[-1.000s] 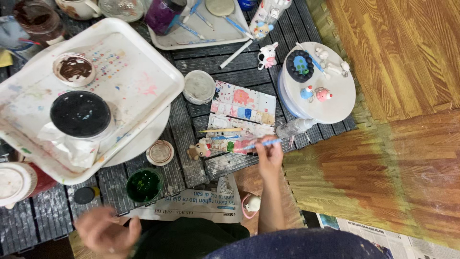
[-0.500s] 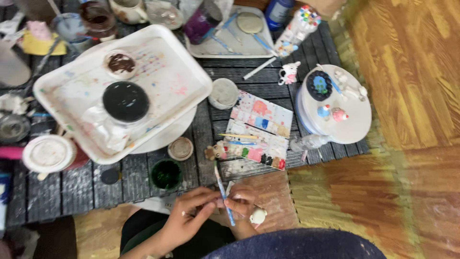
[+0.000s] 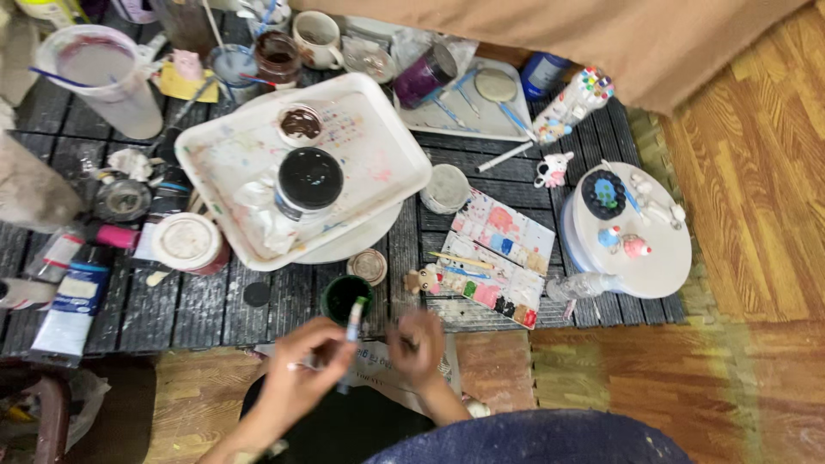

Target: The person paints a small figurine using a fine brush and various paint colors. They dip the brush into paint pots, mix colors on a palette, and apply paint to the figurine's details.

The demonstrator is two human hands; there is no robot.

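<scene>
Slatted table (image 3: 215, 301), hands (image 3: 296, 378) holding paintbrush (image 3: 351, 335)

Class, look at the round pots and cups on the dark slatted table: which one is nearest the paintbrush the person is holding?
The small dark green cup, just above the paintbrush tip in the left hand. The black-topped jar and brown-filled cup sit farther off on the white tray.

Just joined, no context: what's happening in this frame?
A person sits at a low dark slatted table crowded with painting supplies. The left hand holds a thin paintbrush near a small green cup. The right hand is blurred; what it holds is unclear. A paint palette and a white tray lie beyond.
</scene>
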